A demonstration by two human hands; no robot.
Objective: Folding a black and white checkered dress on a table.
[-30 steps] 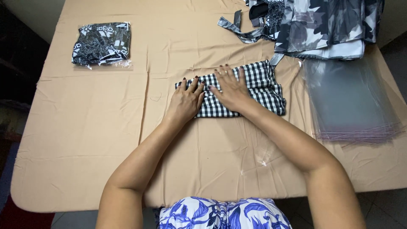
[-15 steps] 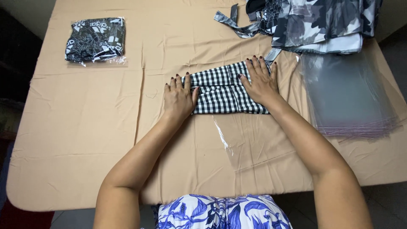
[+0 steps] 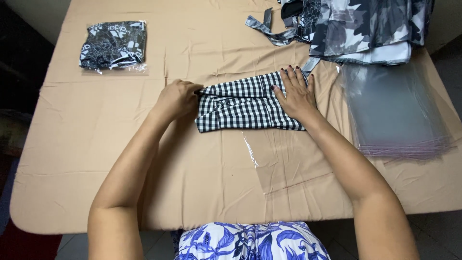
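Note:
A folded black-and-white checked garment (image 3: 243, 106) lies in the middle of a table covered with a beige cloth (image 3: 96, 159). My left hand (image 3: 177, 97) grips the garment's left edge with curled fingers. Flat on its right end rests my right hand (image 3: 296, 94), fingers spread, pressing it down. A clear plastic bag (image 3: 284, 163) lies flat on the cloth just in front of the garment.
A stack of clear plastic bags (image 3: 394, 115) sits at the right. A pile of black, grey and white patterned garments (image 3: 356, 24) lies at the back right. One bagged dark patterned garment (image 3: 113, 45) rests at the back left.
My left hand has slid to the garment's left edge and closed on it. My right hand has moved to the right end. The garment lies stretched wider.

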